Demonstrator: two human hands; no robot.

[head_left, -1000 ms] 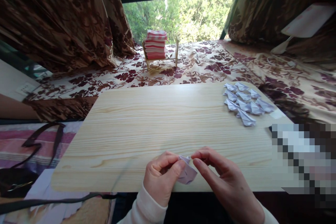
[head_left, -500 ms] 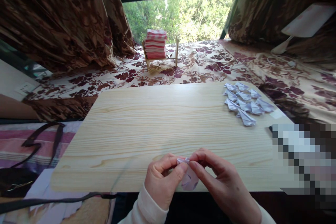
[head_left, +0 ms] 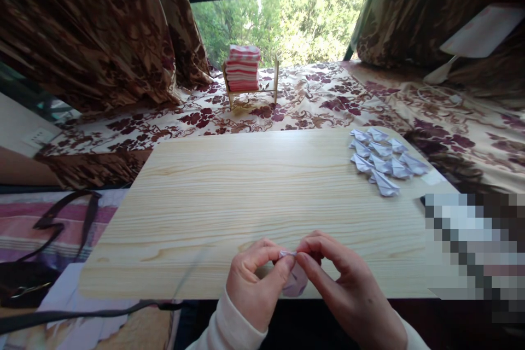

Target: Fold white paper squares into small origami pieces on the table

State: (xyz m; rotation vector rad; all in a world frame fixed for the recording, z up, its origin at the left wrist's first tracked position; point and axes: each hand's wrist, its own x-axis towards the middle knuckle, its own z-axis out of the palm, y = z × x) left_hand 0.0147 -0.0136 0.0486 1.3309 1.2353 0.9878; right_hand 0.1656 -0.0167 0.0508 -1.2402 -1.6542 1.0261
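Note:
A small piece of folded white paper (head_left: 296,282) is held between my two hands at the table's near edge. My left hand (head_left: 255,279) pinches its upper left side between thumb and fingers. From the other side, my right hand (head_left: 341,279) grips the top fold with thumb and index finger, the fingertips of both hands nearly touching. Part of the paper is hidden behind the fingers. At the table's far right lies a cluster of several folded white paper pieces (head_left: 380,164), apart from both hands.
The light wooden table (head_left: 229,186) spreads out before me. Behind it, a small rack holds folded red-and-white cloths (head_left: 243,68). A lamp (head_left: 479,33) stands at the back right. White paper sheets (head_left: 69,290) and a dark strap (head_left: 90,311) lie at lower left.
My fingers have pressed the top fold of the paper narrower, and the paper has tilted slightly. Both hands stay in nearly the same place.

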